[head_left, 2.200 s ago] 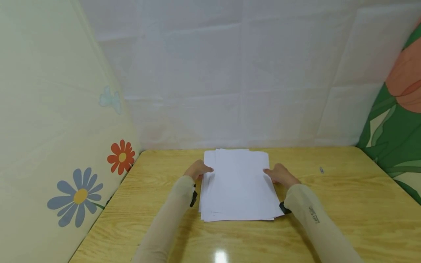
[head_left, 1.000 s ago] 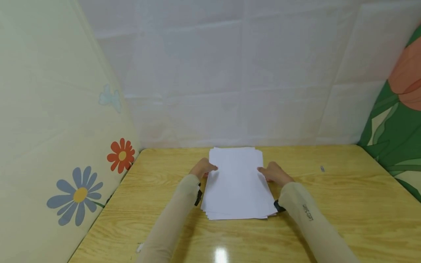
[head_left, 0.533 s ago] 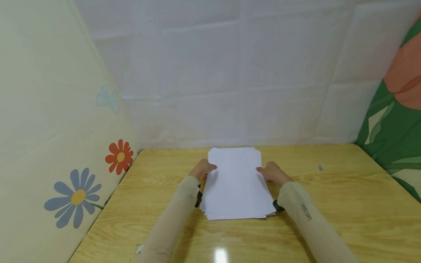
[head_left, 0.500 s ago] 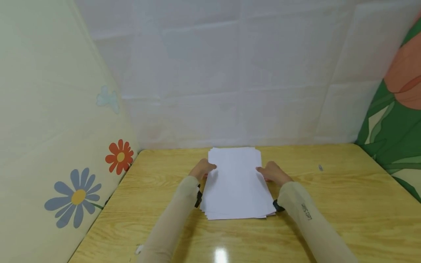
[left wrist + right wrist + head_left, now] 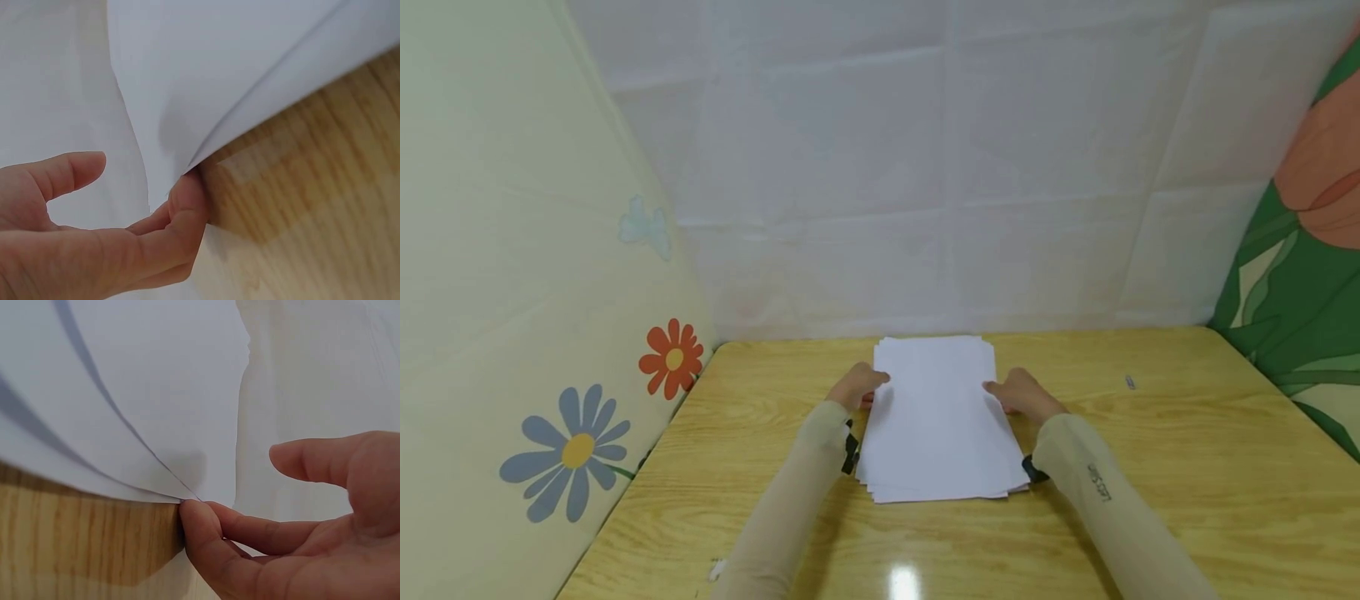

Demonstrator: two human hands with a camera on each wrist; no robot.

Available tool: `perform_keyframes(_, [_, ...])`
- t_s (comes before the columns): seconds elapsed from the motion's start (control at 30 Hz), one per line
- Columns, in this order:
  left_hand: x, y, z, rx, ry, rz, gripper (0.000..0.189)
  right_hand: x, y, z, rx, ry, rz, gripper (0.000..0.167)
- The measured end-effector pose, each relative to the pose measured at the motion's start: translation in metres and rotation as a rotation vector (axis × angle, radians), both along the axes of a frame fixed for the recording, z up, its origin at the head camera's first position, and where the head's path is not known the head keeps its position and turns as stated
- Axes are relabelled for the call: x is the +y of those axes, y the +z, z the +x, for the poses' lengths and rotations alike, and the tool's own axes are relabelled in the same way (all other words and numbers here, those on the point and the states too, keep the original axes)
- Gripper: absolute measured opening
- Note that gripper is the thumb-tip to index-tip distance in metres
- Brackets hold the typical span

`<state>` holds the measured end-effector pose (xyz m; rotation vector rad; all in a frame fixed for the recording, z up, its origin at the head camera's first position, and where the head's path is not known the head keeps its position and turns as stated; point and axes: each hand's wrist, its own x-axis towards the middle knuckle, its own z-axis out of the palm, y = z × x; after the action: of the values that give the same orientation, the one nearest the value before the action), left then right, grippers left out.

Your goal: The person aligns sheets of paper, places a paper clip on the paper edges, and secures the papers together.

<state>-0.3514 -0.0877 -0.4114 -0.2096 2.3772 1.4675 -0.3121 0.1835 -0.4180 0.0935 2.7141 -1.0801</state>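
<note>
Left hand [image 5: 855,385] and right hand [image 5: 1028,395] flank a stack of white paper [image 5: 938,425] lying on the table [image 5: 1210,467], before a white backdrop [image 5: 850,275]. Each hand is wide between thumb and fingers: in the wrist views both thumbs stand clear of the sheets, while bent fingertips touch the side edges, so neither seems to pinch. The sheets do not line up; corners fan out along the near edge, and layers part at the sides. Pressing harder on one side than the other could skew the stack. Too much inward force might bow the thin sheets, since no thumb appears to hold them flat, and a loose top sheet could slide. Side pressure alone would probably leave the near edge ragged. The dark band [image 5: 1034,469] on the right wrist, just beside a jutting corner, might catch it.
</note>
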Motion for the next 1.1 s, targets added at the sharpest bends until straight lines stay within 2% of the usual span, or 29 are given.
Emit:
perform_keyframes(0.3, [-0.003,0.002,0.002,-0.003,0.001,-0.001,0.057,-0.002,0.004,0.001,-0.004,-0.001,0.009,0.046])
perform_keyframes(0.4, [-0.004,0.003,0.001,-0.002,0.0,0.004,0.045,-0.002,0.006,0.002,0.001,0.001,0.007,0.045])
perform_keyframes(0.53, [-0.004,0.003,-0.002,0.0,-0.01,0.033,0.016,-0.001,0.008,0.003,0.004,0.0,0.001,0.046])
perform_keyframes(0.7, [-0.003,0.003,-0.004,-0.003,-0.013,0.061,0.015,-0.001,0.009,0.003,0.006,0.002,-0.006,0.046])
perform_keyframes(0.73, [-0.003,0.004,-0.004,-0.001,-0.01,0.062,0.018,-0.001,0.009,0.003,0.008,0.001,-0.007,0.046])
perform_keyframes(0.87, [-0.001,0.003,0.0,0.006,0.017,0.057,0.059,-0.001,0.007,0.003,0.011,0.002,-0.006,0.045])
perform_keyframes(0.97, [0.002,0.002,0.004,0.02,0.021,0.028,0.062,-0.001,0.005,0.003,-0.003,-0.001,-0.005,0.045])
perform_keyframes(1.1, [0.005,0.001,0.009,0.058,-0.016,-0.022,0.062,-0.001,0.004,0.001,-0.038,-0.021,-0.014,0.044])
